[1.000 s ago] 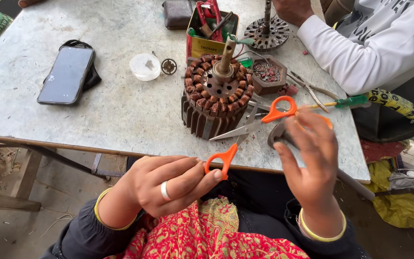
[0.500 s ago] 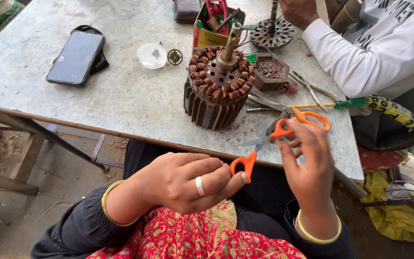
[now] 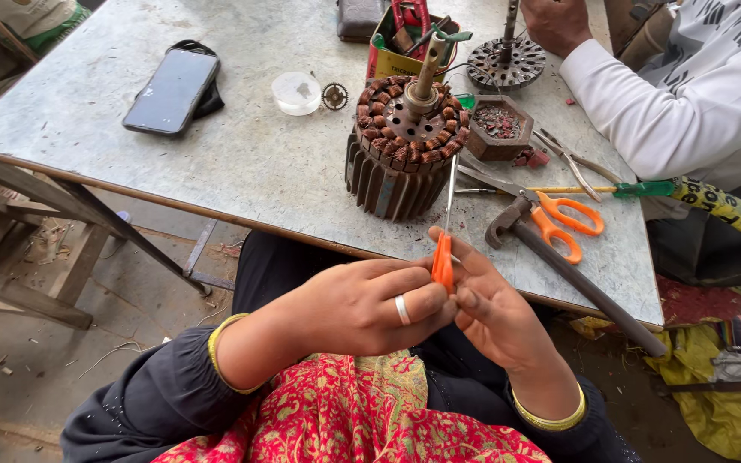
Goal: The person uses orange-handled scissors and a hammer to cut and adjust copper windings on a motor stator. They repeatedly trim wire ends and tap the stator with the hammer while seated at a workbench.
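Both hands were held together over the lap, just below the table edge (image 3: 216, 201). The left hand (image 3: 362, 304) was curled shut, thumb and forefinger pinching the orange handle of a thin tool (image 3: 443, 257); its slim metal shaft ran straight up toward the wound motor core (image 3: 405, 150) on the table, and the tip seemed to reach the core's near side, though contact could not be told. The right hand (image 3: 495, 313) was half closed, fingertips resting on the same orange handle from the other side. Whether a fine wire also lay between the fingers could not be told.

Judged step: readying or adjusting the tool at the handle, before working on the copper windings. The next move would call for a steady, narrow aim at the slots.

The tool sat right in the pinch, between both hands. Orange scissors (image 3: 559, 219) and a hammer (image 3: 576, 279) lay on the table to the right, apart from the hands. Another person's white sleeve (image 3: 645, 94) rested at the far right corner.
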